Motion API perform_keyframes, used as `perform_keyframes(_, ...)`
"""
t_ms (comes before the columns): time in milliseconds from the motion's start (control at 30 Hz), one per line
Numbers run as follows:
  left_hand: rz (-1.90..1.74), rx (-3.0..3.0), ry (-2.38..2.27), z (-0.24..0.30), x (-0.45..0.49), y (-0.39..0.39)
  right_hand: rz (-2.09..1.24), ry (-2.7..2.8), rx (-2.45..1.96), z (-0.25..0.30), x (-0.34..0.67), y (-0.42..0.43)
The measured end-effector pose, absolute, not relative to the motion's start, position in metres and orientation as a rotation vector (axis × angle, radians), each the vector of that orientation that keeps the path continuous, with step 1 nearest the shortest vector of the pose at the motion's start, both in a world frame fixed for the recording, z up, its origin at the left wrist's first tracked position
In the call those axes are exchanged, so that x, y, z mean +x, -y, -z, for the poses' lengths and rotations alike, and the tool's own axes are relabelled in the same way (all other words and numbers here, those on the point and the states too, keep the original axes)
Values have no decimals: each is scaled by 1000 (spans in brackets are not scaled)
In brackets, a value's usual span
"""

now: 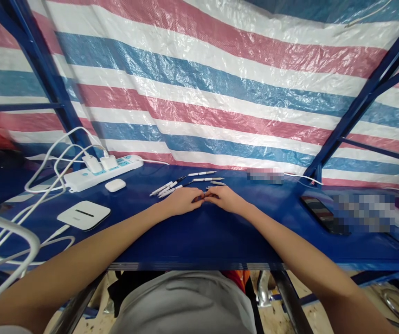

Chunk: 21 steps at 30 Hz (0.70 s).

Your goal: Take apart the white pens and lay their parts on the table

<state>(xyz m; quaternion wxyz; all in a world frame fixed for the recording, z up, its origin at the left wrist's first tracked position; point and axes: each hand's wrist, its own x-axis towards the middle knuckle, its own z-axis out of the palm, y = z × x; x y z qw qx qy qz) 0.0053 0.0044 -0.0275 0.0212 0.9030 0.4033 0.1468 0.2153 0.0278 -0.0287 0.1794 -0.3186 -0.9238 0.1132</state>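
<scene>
My left hand [184,201] and my right hand [228,198] meet over the middle of the blue table [199,241]. Their fingers are curled and pinched together at the tips. Whatever lies between the fingertips is too small and hidden to make out. Just beyond my left hand, several white-and-black pens [164,187] lie in a loose bunch. Behind both hands, a white pen [208,179] lies sideways, with another white pen [202,173] farther back. A shorter grey pen piece [217,183] rests close behind my right hand.
To the left are a white power strip [104,174] with plugged-in chargers, a small white case [115,185], a flat white box-like device [84,215] and looping white cables [22,236]. A dark phone [323,214] lies at right. Striped plastic sheeting [199,83] hangs behind the table.
</scene>
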Motion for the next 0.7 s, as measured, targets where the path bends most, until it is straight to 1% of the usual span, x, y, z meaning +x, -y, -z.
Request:
perform_keyframes(267, -335, 2801, -1326, 26, 2, -6, -109, 2653, -1055, 35, 223, -37)
perform_keyframes(700, -272, 2774, -1445, 26, 2, -7, -30, 2643, -1215, 31, 226, -36)
